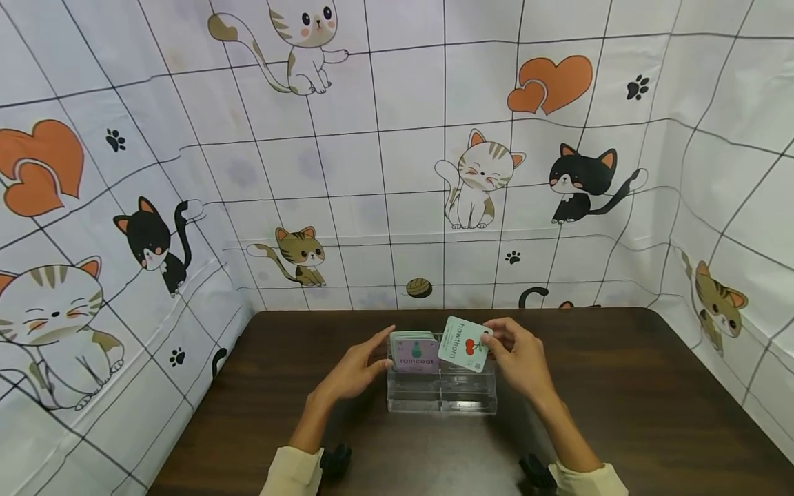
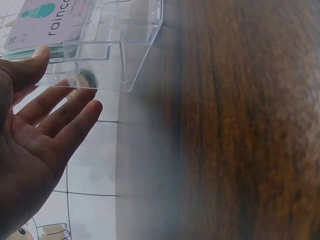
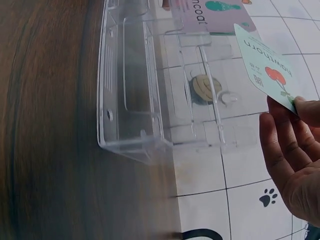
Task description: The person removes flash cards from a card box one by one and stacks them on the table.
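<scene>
My right hand (image 1: pixel 522 357) pinches a pale green flash card (image 1: pixel 457 339) marked "hawthorn", with red fruit drawn on it, between thumb and fingers. The card is tilted above the right side of a clear plastic card holder (image 1: pixel 414 399). In the holder's upper left compartment stands a stack of cards, its front one a purple "raincoat" card (image 1: pixel 415 355). At the holder's left side is my left hand (image 1: pixel 352 370), its fingers extended and spread. The left wrist view shows the left thumb (image 2: pixel 37 62) at the edge of the card stack.
The holder stands on a dark brown wooden table (image 1: pixel 620 386). Behind and beside the table hangs a white gridded cloth (image 1: pixel 409 172) printed with cats, hearts and paw prints. The holder's lower front tiers show bare clear plastic.
</scene>
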Tool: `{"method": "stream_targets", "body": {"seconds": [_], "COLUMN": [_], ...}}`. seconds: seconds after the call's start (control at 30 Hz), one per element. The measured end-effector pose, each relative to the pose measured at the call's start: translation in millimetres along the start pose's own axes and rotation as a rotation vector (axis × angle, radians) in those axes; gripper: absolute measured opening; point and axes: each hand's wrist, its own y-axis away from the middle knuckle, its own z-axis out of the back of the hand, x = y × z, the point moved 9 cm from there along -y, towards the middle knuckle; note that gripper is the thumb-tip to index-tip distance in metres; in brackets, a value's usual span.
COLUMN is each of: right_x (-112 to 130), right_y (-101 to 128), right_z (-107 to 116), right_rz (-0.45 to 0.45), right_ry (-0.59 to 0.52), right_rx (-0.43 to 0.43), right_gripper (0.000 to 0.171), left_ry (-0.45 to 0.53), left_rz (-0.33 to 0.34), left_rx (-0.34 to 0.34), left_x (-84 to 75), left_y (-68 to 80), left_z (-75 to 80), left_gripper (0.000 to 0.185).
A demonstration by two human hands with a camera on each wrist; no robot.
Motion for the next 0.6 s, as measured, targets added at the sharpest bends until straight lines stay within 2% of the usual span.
{"method": "stream_targets", "body": {"seconds": [0.6], "right_x": [-7.4], "right_y": [3.6], "right_z": [18.5], "right_rz": [0.025], "right_ry": [0.054], "right_rx": [0.084], "right_gripper": [0.02], "left_ry": [0.011], "left_rz": [0.019], "left_rx": [-0.002], "left_x": [1.1], "left_y": [-1.0], "left_z": [-0.6], "left_gripper": [0.073]}}
